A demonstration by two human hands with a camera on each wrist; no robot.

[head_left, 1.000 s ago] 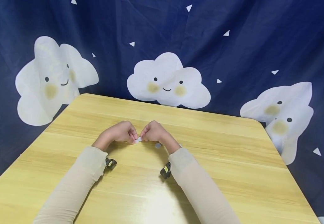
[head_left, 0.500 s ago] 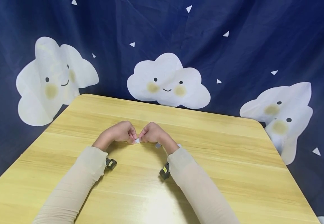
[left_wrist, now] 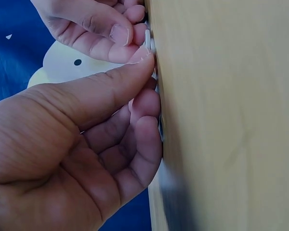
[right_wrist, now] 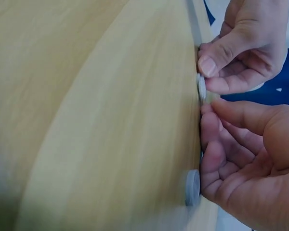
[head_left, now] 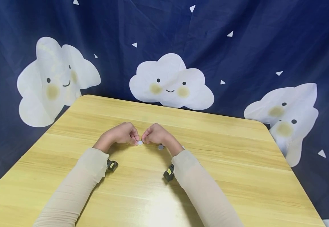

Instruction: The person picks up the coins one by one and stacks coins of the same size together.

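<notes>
On the table [head_left: 141,176], a small silver-grey coin-like disc [head_left: 140,142] lies between my two hands, over a second disc that shows edge-on in the right wrist view [right_wrist: 201,87]. My left hand [head_left: 126,132] pinches these discs at their left edge with thumb and fingers. The left thumb [left_wrist: 111,89] covers part of them in the left wrist view. My right hand [head_left: 155,134] is just right of the discs, thumb and fingertips close together with nothing seen between them. A further grey disc [head_left: 160,147] lies beside the right hand, looking thick like a small stack [right_wrist: 192,187].
Another pale disc [head_left: 183,147] peeks out behind the right wrist. Black wrist cameras [head_left: 112,165] hang under both sleeves close over the tabletop. A dark blue curtain [head_left: 164,28] with white clouds stands behind the table's far edge.
The right hand has brought its disc left and down onto the one at the left fingertips, then let go and drawn slightly right. The left hand has stayed in place.
</notes>
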